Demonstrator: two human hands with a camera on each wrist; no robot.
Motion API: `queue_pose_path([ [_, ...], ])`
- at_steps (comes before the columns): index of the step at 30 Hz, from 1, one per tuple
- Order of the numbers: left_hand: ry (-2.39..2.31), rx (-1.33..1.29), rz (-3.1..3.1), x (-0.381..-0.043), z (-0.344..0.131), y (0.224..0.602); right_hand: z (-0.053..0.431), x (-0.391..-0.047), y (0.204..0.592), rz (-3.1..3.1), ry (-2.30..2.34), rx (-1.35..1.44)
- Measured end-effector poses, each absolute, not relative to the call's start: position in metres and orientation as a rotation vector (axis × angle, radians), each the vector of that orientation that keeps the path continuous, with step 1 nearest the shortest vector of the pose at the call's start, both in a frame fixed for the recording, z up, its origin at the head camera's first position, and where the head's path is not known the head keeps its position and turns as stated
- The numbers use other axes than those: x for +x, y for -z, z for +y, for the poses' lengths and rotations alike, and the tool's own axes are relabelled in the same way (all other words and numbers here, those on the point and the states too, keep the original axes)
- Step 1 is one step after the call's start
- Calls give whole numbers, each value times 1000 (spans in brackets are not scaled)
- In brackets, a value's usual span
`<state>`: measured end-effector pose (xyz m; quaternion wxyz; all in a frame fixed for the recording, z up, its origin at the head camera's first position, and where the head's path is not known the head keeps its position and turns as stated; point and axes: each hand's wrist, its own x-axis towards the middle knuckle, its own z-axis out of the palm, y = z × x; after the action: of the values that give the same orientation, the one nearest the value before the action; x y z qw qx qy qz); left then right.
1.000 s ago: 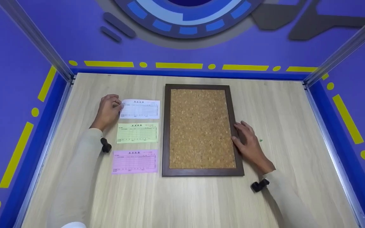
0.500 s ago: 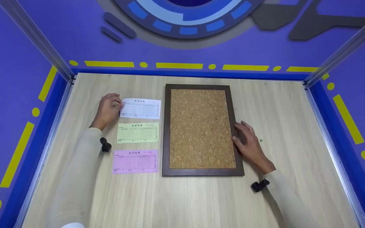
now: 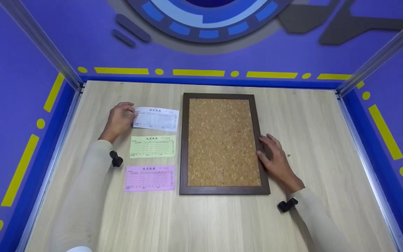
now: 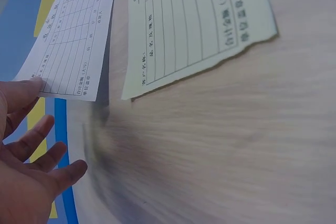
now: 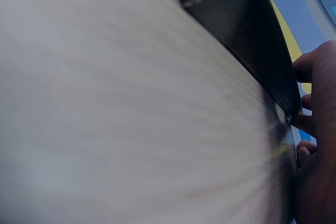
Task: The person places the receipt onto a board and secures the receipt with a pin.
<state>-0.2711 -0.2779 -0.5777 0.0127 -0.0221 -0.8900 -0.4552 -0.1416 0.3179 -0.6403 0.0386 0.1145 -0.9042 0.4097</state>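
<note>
My left hand (image 3: 119, 119) pinches the left edge of a white receipt slip (image 3: 156, 119) between thumb and finger. In the left wrist view the slip (image 4: 79, 40) is tilted up off the table, with a shadow beneath it. Below it in the head view lies a green receipt slip (image 3: 152, 146), and nearer still a pink receipt slip (image 3: 149, 179). A cork board (image 3: 224, 143) in a dark brown frame lies to their right. My right hand (image 3: 274, 155) rests at the frame's right edge, thumb and fingertips touching it; the right wrist view shows the frame's dark side (image 5: 252, 40) beside the fingers.
The light wood table (image 3: 222, 224) is bounded by blue walls with yellow marks at the back (image 3: 205, 57) and both sides. A tiny green bit (image 3: 288, 155) lies right of the right hand. Black wrist cameras sit on both sleeves.
The left hand has risen slightly with the white slip, which now tilts and has shifted a little up and right. The right hand, board and other slips stay put.
</note>
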Motion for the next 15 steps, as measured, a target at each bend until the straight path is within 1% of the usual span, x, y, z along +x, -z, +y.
queue_pose_path([
  [15,1495,-97,-2761,-268,-276,571,318,-143,643,-2744,-1278,367],
])
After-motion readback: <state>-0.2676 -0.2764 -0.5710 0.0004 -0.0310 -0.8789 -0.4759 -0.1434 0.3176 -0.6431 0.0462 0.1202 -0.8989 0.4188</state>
